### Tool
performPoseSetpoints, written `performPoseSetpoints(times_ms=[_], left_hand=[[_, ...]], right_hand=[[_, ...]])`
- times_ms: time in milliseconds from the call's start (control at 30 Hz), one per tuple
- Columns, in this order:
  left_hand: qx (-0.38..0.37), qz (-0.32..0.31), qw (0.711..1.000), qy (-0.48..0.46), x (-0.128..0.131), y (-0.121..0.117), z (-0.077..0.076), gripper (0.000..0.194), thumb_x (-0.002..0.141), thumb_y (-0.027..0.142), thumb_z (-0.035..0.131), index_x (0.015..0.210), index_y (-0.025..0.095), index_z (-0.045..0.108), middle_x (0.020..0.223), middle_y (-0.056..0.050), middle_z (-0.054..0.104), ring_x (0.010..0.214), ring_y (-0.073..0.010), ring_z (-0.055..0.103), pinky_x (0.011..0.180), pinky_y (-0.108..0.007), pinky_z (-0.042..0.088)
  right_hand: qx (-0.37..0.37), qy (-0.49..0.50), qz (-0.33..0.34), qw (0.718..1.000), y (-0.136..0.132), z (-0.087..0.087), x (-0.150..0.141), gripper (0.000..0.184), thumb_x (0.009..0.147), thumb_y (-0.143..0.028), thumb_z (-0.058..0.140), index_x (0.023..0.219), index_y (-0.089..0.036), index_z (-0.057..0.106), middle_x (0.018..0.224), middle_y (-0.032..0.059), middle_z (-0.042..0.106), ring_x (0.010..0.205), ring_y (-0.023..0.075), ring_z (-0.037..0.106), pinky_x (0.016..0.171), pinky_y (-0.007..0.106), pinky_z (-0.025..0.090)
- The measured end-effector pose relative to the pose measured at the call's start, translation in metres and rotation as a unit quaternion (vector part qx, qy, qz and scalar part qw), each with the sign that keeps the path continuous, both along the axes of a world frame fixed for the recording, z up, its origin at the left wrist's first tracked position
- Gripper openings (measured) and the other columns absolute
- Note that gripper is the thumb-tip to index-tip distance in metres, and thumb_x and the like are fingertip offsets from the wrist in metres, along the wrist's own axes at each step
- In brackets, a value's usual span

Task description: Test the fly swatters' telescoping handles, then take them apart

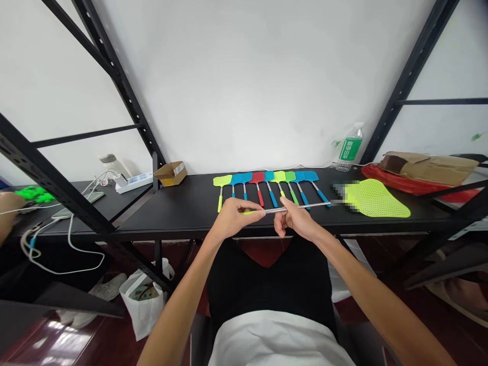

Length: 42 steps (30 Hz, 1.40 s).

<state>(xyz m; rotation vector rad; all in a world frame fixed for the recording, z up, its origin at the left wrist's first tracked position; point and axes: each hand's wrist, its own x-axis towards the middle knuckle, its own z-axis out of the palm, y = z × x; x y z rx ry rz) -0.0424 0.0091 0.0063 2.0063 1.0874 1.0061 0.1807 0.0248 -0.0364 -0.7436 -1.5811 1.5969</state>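
Note:
A yellow-green fly swatter [381,199] with a long metal rod lies crosswise before me, its perforated head off to the right above the shelf. My left hand [236,217] is closed around its handle end. Thumb and fingers of my right hand [298,219] pinch the rod near its middle. Behind my hands, several smaller fly swatters are laid in a row, heads towards the wall: yellow-green, blue, green and one red swatter [258,178]. Part of the held swatter's neck is blurred by pixels.
A black shelf top [183,208] runs along the wall. On it stand a small open cardboard box [170,174] and a water bottle [351,147]. Brown packaging [427,168] lies at right. A power strip [134,183], cables and another person's hand [9,213] are at left.

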Motion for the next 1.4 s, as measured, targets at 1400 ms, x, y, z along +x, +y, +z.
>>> performPoseSetpoints(times_ms=[1400], left_hand=[[0.019, -0.029, 0.998, -0.046, 0.022, -0.025, 0.015, 0.034, 0.083, 0.046, 0.073, 0.090, 0.014, 0.082, 0.057, 0.002, 0.049, 0.054, -0.0079, 0.028, 0.049, -0.025, 0.020]], right_hand=[[0.170, 0.298, -0.322, 0.882, -0.023, 0.032, -0.009, 0.045, 0.098, -0.059, 0.037, 0.092, -0.022, 0.062, 0.062, 0.0003, 0.057, 0.055, 0.0154, 0.052, 0.052, 0.027, 0.041]])
